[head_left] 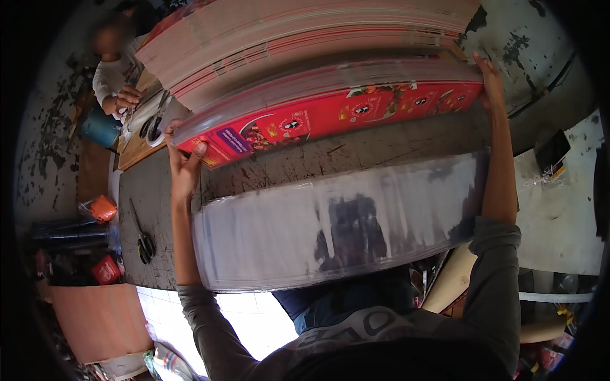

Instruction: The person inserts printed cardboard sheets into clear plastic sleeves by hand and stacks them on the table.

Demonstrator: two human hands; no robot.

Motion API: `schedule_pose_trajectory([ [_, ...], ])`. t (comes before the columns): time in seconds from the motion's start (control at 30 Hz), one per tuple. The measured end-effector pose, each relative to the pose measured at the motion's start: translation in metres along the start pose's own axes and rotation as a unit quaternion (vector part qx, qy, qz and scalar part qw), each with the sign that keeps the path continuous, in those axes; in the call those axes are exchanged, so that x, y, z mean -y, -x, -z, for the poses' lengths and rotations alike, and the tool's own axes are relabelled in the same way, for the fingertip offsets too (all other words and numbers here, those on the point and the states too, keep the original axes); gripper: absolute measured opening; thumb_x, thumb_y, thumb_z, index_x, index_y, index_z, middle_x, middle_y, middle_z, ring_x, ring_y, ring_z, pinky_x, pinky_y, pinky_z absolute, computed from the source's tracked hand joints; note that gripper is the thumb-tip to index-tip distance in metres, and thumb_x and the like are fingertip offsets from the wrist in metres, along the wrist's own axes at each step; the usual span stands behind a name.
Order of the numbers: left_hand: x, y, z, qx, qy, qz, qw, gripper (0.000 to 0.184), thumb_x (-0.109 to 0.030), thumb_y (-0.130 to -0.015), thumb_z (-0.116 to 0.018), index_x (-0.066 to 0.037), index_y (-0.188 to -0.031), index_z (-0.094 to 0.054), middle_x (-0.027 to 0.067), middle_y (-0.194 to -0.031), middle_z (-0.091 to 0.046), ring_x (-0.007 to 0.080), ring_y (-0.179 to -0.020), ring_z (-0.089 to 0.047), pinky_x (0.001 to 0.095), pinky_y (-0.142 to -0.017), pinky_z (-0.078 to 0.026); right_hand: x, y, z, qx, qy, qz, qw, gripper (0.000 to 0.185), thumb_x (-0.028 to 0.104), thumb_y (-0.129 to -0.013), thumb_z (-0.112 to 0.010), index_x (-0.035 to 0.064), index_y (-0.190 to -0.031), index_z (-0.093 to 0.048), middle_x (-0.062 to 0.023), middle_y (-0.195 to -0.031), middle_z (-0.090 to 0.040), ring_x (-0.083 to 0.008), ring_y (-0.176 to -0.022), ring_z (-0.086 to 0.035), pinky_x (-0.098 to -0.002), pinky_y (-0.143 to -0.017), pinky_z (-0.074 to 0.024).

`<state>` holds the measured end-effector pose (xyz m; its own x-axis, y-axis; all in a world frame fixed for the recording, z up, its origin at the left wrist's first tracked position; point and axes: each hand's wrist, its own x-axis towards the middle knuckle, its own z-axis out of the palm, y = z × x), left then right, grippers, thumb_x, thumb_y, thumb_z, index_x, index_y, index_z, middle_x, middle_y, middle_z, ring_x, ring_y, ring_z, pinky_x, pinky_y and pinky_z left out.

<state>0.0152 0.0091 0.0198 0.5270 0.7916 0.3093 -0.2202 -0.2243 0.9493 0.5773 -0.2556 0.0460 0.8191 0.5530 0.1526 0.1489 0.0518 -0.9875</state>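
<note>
A thick stack of red printed sheets (330, 117) with food pictures is between my hands, tilted so its red face shows. My left hand (185, 162) grips its left end, thumb on the front face. At the right end, my right hand (492, 82) is pressed against the edge, with some fingers hidden behind it. Clear, shiny plastic covers the top of this stack. Nearer to me, between my forearms, lies a long stack of clear plastic sheets (273, 232) on the scratched table (163, 209).
Behind the red stack rises a tall pile of sheets (305, 38). Black-handled scissors (145, 246) lie on the table at left. A person (117, 76) works at the upper left beside a tape roll (154, 130) and a blue bucket (100, 127).
</note>
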Motion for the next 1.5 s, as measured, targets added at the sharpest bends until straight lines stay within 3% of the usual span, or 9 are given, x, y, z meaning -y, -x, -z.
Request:
schedule_pose_trajectory([
  [0.17, 0.002, -0.002, 0.003, 0.019, 0.004, -0.012, 1.000, 0.064, -0.006, -0.079, -0.066, -0.010, -0.129, -0.026, 0.0085, -0.119, -0.041, 0.0182, -0.111, -0.043, 0.0314, -0.095, -0.036, 0.021, 0.020, -0.025, -0.071, -0.053, 0.068, 0.994, 0.024, 0.030, -0.080, -0.067, 0.0126, -0.075, -0.052, 0.0042, -0.071, -0.042, -0.0067, -0.067, -0.044, -0.0240, -0.065, -0.0381],
  [0.3, -0.005, -0.002, 0.005, 0.031, -0.132, -0.025, 0.990, 0.068, -0.008, -0.078, -0.067, -0.010, -0.131, -0.025, 0.0091, -0.122, -0.039, 0.0196, -0.113, -0.042, 0.0328, -0.097, -0.036, 0.013, 0.010, -0.007, -0.042, -0.105, 0.049, 0.992, 0.028, 0.034, -0.082, -0.064, 0.0069, -0.082, -0.058, -0.0013, -0.079, -0.054, -0.0111, -0.076, -0.052, -0.0260, -0.073, -0.0409],
  [0.4, -0.012, 0.001, -0.004, 0.050, -0.138, -0.039, 0.988, 0.076, -0.013, -0.077, -0.068, -0.013, -0.137, -0.020, 0.0103, -0.129, -0.034, 0.0221, -0.119, -0.038, 0.0356, -0.100, -0.034, 0.031, 0.009, -0.005, -0.049, 0.111, 0.107, 0.987, 0.039, 0.037, -0.084, -0.059, 0.0009, -0.097, -0.061, -0.0091, -0.098, -0.061, -0.0176, -0.093, -0.056, -0.0301, -0.084, -0.0408],
  [0.5, -0.010, 0.003, -0.006, 0.067, 0.021, 0.018, 0.997, 0.083, -0.016, -0.078, -0.068, -0.016, -0.140, -0.014, 0.0115, -0.135, -0.028, 0.0238, -0.123, -0.034, 0.0382, -0.102, -0.031, 0.070, 0.053, -0.052, -0.073, 0.305, 0.182, 0.932, 0.045, 0.041, -0.086, -0.054, 0.0022, -0.107, -0.061, -0.0117, -0.111, -0.060, -0.0237, -0.106, -0.054, -0.0329, -0.092, -0.0367],
  [0.57, -0.008, 0.003, -0.006, 0.063, 0.095, 0.025, 0.993, 0.084, -0.017, -0.079, -0.068, -0.018, -0.141, -0.012, 0.0126, -0.137, -0.027, 0.0249, -0.125, -0.032, 0.0390, -0.102, -0.031, 0.087, 0.077, -0.083, 0.034, 0.470, 0.331, 0.818, 0.046, 0.042, -0.085, -0.055, 0.0052, -0.112, -0.058, -0.0116, -0.116, -0.057, -0.0270, -0.113, -0.050, -0.0341, -0.097, -0.0340],
  [0.73, -0.005, 0.005, -0.010, 0.028, 0.029, 0.018, 0.999, 0.078, -0.017, -0.080, -0.066, -0.016, -0.139, -0.016, 0.0122, -0.132, -0.032, 0.0244, -0.122, -0.035, 0.0392, -0.101, -0.033, 0.078, 0.104, -0.145, 0.141, 0.496, 0.531, 0.672, 0.070, 0.052, -0.074, -0.062, 0.0101, -0.127, -0.045, -0.0120, -0.126, -0.050, -0.0288, -0.122, -0.040, -0.0398, -0.104, -0.0263],
  [0.9, -0.001, 0.006, -0.005, 0.023, -0.019, 0.013, 0.999, 0.071, -0.018, -0.082, -0.065, -0.014, -0.136, -0.020, 0.0110, -0.128, -0.037, 0.0228, -0.119, -0.038, 0.0385, -0.098, -0.035, 0.067, 0.111, -0.154, 0.190, 0.525, 0.471, 0.682, 0.078, 0.055, -0.067, -0.067, 0.0089, -0.125, -0.046, -0.0143, -0.119, -0.054, -0.0303, -0.115, -0.047, -0.0427, -0.099, -0.0325],
  [1.17, -0.052, 0.018, 0.001, -0.017, -0.451, -0.050, 0.891, 0.061, -0.024, -0.082, -0.065, -0.009, -0.134, -0.037, 0.0153, -0.122, -0.044, 0.0198, -0.111, -0.047, 0.0337, -0.086, -0.044, 0.069, 0.104, -0.157, 0.231, 0.500, 0.430, 0.715, 0.067, 0.051, -0.065, -0.070, 0.0046, -0.110, -0.054, -0.0170, -0.104, -0.060, -0.0347, -0.095, -0.058, -0.0426, -0.082, -0.0452],
  [1.5, -0.056, 0.027, 0.003, -0.123, -0.363, -0.056, 0.922, 0.014, -0.011, -0.086, -0.060, 0.001, -0.092, -0.055, 0.0049, -0.080, -0.062, 0.0101, -0.079, -0.061, 0.0234, -0.071, -0.048, 0.071, 0.104, -0.156, 0.243, 0.522, 0.392, 0.717, 0.068, 0.051, -0.066, -0.069, 0.0099, -0.117, -0.050, -0.0150, -0.113, -0.055, -0.0341, -0.106, -0.051, -0.0433, -0.087, -0.0410],
])
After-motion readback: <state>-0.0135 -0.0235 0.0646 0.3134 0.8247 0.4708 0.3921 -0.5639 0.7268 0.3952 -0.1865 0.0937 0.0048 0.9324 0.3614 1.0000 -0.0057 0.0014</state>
